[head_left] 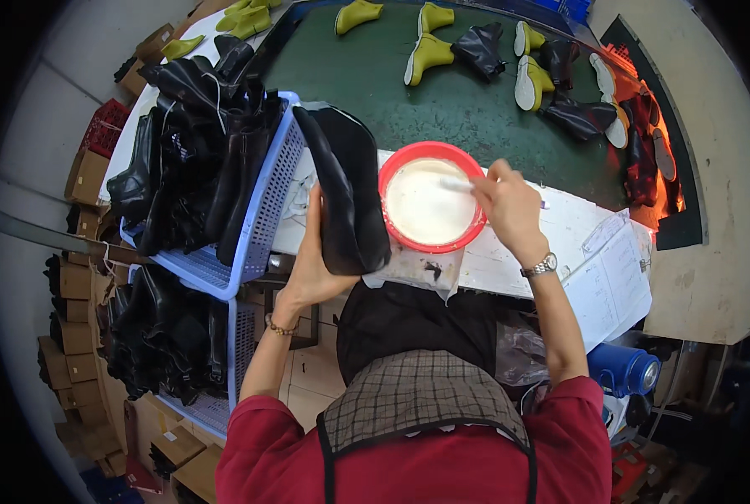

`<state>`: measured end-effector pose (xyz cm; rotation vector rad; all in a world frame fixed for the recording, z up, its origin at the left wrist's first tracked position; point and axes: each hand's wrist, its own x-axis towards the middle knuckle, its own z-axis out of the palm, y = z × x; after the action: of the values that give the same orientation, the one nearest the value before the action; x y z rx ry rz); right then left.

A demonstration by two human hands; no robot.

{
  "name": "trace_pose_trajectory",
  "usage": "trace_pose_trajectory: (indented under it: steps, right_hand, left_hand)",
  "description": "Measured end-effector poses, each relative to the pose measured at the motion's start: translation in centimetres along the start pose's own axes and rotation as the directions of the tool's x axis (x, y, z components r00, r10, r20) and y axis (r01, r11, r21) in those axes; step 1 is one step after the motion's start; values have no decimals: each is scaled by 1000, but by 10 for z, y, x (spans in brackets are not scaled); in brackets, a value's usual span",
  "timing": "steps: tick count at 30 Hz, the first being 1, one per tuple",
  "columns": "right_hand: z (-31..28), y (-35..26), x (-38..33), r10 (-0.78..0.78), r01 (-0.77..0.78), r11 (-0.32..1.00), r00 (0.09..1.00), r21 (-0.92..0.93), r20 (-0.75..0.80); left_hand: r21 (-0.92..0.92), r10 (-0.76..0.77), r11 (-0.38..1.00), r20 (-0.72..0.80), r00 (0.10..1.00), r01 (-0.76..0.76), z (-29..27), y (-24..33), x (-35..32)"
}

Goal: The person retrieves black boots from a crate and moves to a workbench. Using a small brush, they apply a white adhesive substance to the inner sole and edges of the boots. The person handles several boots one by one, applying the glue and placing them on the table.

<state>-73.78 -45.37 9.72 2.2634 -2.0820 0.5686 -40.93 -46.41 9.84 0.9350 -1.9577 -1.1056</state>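
Note:
My left hand [314,265] grips a black boot upper [341,185] from its left and underside, holding it up beside a red bowl [389,160]. White, creamy liquid [417,202] fills much of that bowl. Over the bowl's right rim, my right hand [509,206] is closed on a pale-handled brush [456,184]. The brush's far end is at the white liquid, and its bristles are hard to make out. The bowl stands on a white work surface [501,260] at the edge of a green belt.
Blue baskets [262,210] heaped with black boot uppers [186,143] stand at my left. Yellow-green lasts [430,59] and black uppers [480,50] lie on the green belt [341,76]. Paper sheets [614,286] hang over the right edge, above a blue flask [623,370]. An orange glow [665,210] lights the belt's right end.

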Motion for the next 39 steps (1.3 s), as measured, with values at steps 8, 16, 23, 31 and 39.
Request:
trace_pose_trajectory:
  steps: [8, 16, 23, 31, 39]
  right_hand:
    - [-33, 4, -1, 105, 6, 816, 982, 578, -160]
    - [-38, 10, 37, -65, 350, 801, 857, 485, -512]
    - [-51, 17, 15, -71, 241, 760, 954, 604, -291]
    - [-55, 6, 13, -70, 212, 773, 965, 598, -253]
    - [-37, -3, 0, -14, 163, 736, 974, 658, -226]
  left_hand:
    - [33, -32, 999, 186, 982, 26, -1, 5, -9]
    - [-69, 3, 997, 447, 894, 32, 1, 46, -4]
    - [-166, -20, 982, 367, 930, 87, -3, 43, -8]
    - [-16, 56, 998, 256, 965, -54, 3, 36, -2]
    - [263, 160, 940, 216, 963, -215, 3, 33, 1]
